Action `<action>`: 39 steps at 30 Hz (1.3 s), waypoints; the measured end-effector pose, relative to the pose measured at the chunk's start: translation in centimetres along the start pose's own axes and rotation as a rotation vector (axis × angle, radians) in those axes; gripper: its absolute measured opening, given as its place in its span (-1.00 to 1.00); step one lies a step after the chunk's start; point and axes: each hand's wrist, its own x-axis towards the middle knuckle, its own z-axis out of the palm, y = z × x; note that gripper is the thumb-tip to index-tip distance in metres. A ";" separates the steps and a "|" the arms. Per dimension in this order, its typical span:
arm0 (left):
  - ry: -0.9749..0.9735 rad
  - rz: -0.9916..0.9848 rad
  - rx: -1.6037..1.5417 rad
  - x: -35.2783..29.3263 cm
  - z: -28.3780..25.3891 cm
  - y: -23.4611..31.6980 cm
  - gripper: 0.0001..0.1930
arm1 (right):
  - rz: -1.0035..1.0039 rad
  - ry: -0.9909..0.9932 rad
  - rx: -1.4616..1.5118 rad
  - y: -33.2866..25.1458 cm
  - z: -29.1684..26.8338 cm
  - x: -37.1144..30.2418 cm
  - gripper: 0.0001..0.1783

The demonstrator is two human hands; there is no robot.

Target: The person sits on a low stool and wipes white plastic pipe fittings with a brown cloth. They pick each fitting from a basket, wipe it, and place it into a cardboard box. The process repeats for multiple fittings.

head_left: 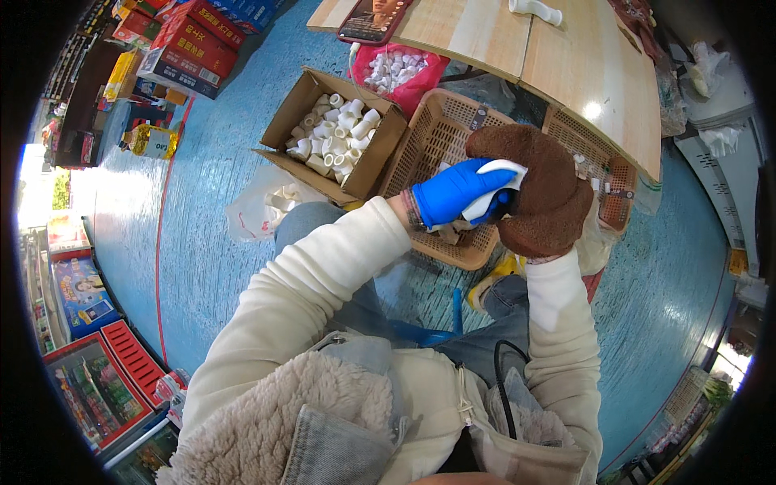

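Observation:
My left hand (454, 194), in a blue glove, is closed on a smooth white piece that looks like a curved plastic pipe fitting (503, 167). My right hand (550, 194) wears a thick brown fuzzy mitt, curved around the right end of that white piece. The mitt hides its fingers, so its grip cannot be made out. Both hands meet above a tan plastic basket (422, 133), which holds some small pieces partly covered by my hands. To the left, an open cardboard box (279, 129) is filled with white pipe fittings (333, 133).
A pink bag (432, 71) of small white pieces stands behind the box. Beyond it, a wooden table (469, 36) carries a phone (372, 20) and a white bent fitting (537, 10). Another tan basket (618, 194) stands at right. A clear bag (250, 212) lies left.

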 end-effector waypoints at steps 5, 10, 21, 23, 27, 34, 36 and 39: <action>0.257 0.233 1.243 0.0 0.2 1.6 -0.48 | 0.029 -0.083 0.152 2.1 2.3 -0.3 -0.28; 0.239 0.357 0.909 0.0 -0.6 -0.2 -0.52 | 0.002 -0.047 0.118 3.5 2.9 -1.6 -0.28; -0.344 -0.094 -0.951 1.3 -0.2 -2.9 -0.39 | 0.034 0.088 0.701 3.4 2.3 -0.2 -0.45; -0.233 -0.080 -0.975 1.2 -0.5 -2.5 -0.39 | 0.011 0.043 0.307 3.3 2.0 -0.5 -0.43; -0.224 -0.062 -0.905 1.2 -0.7 -2.3 -0.40 | 0.008 0.023 -0.485 3.3 2.3 -1.4 -0.35; 0.072 0.108 -0.003 1.3 -1.0 -4.3 -0.51 | -0.174 -0.024 -0.194 5.5 2.7 -3.0 -0.30; 0.155 0.370 0.520 1.4 -1.4 -4.8 -0.58 | -0.146 -0.085 -0.217 6.1 3.2 -3.5 -0.32; 0.196 0.499 0.638 1.9 -2.2 -4.8 -0.64 | 0.000 -0.169 0.033 6.1 4.9 -3.8 -0.34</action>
